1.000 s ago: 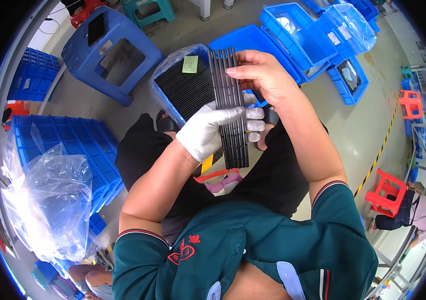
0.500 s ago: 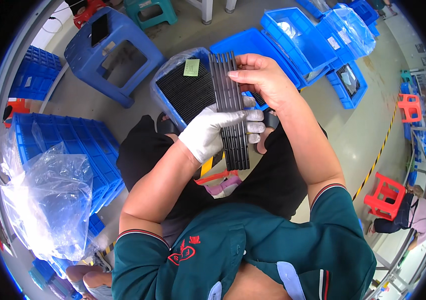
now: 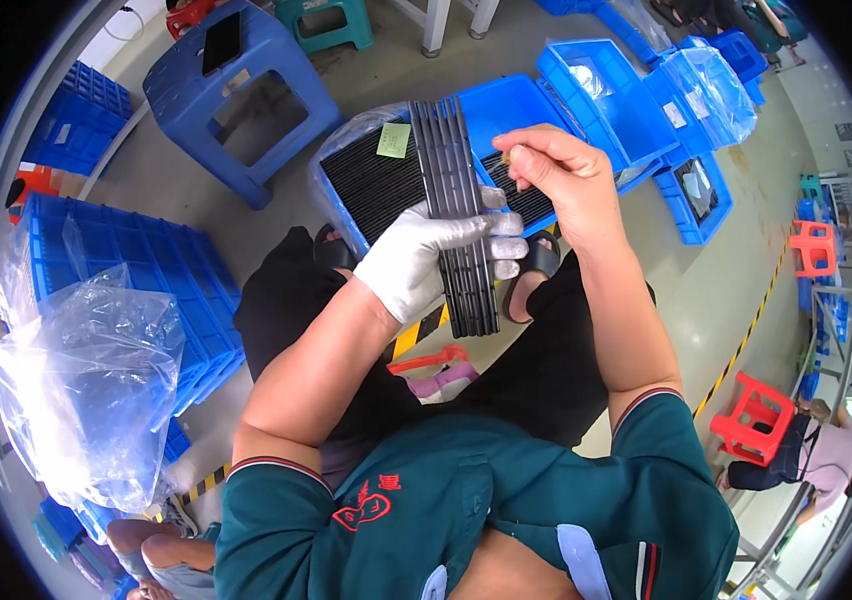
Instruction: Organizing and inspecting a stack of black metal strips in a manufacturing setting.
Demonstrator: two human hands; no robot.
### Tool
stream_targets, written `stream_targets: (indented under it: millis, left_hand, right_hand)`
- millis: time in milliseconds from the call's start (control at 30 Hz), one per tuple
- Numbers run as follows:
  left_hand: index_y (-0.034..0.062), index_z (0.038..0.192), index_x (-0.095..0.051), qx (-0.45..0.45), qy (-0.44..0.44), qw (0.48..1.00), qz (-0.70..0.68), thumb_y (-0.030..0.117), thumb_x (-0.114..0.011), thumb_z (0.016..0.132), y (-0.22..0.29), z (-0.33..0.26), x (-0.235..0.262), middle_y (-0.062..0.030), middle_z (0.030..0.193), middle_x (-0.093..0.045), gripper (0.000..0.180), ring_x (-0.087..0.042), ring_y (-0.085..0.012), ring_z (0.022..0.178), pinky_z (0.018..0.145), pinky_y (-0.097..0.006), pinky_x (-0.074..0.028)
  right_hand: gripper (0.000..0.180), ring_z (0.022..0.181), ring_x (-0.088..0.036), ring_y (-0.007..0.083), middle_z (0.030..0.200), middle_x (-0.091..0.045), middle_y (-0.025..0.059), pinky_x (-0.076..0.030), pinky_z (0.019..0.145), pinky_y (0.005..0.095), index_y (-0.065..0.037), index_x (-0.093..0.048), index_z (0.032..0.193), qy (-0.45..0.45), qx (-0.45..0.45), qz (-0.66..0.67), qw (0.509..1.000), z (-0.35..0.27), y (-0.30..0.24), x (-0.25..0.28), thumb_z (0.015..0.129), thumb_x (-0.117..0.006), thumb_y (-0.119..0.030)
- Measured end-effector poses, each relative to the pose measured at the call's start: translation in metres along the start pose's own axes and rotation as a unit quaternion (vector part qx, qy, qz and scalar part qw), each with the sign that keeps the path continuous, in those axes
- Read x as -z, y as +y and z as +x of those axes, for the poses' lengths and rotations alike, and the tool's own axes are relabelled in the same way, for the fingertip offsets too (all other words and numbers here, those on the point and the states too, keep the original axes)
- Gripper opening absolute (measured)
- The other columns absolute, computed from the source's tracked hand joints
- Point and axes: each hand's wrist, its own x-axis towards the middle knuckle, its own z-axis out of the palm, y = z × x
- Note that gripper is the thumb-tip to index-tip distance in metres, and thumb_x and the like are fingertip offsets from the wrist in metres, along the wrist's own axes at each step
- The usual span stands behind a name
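Observation:
My left hand [image 3: 406,255], in a white glove with greyed fingertips, is closed around a flat bundle of thin black rods [image 3: 446,160]. The bundle stands nearly lengthwise in front of me, its lower ends past my glove. Just right of its upper part is my bare right hand [image 3: 574,185], apart from the rods. Its thumb and forefinger are pinched together, with a tiny yellowish bit at the tips that I cannot make out. Behind the bundle a plastic-lined blue bin [image 3: 346,222] holds many black rods [image 3: 371,185] with a pale green paper slip [image 3: 394,140] on top.
Another blue bin [image 3: 491,105] with black rods stands right of it, and more blue bins [image 3: 596,95] lie beyond. A blue stool [image 3: 291,100] carrying a phone [image 3: 222,43] is at far left. Stacked blue crates [image 3: 136,270] and clear plastic [image 3: 96,390] stand left. A person [image 3: 826,450] is at right.
My right hand has let go of the rods' upper part and moved right, its fingers now pinched. The left hand still holds the bundle. The view has shifted slightly.

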Motion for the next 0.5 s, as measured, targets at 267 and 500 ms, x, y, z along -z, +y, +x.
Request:
stream_targets:
  millis: [267, 500]
  left_hand:
    - [-0.0014, 0.117, -0.056, -0.001, 0.017, 1.0, 0.012, 0.003, -0.059, 0.091, 0.001, 0.0, 0.001, -0.0193, 0.108, -0.065, 0.026, -0.068, -0.0317, 0.096, 0.082, -0.043, -0.058]
    - [-0.0015, 0.117, -0.056, -0.001, 0.022, 1.0, 0.02, 0.003, -0.059, 0.091, 0.002, -0.001, 0.0, -0.0189, 0.107, -0.065, 0.026, -0.068, -0.031, 0.096, 0.081, -0.042, -0.059]
  right_hand:
    - [0.012, 0.075, -0.061, 0.0095, 0.086, -0.066, 0.003, -0.049, 0.068, 0.0218, -0.004, -0.073, 0.098, 0.017, 0.051, -0.134, 0.99, -0.003, 0.004, -0.01, 0.087, -0.069, -0.004]
    - [0.012, 0.075, -0.063, 0.0118, 0.084, -0.068, 0.0042, -0.049, 0.065, 0.023, -0.005, -0.073, 0.097, 0.03, 0.087, -0.188, 0.978, -0.004, 0.003, -0.013, 0.085, -0.07, -0.005]
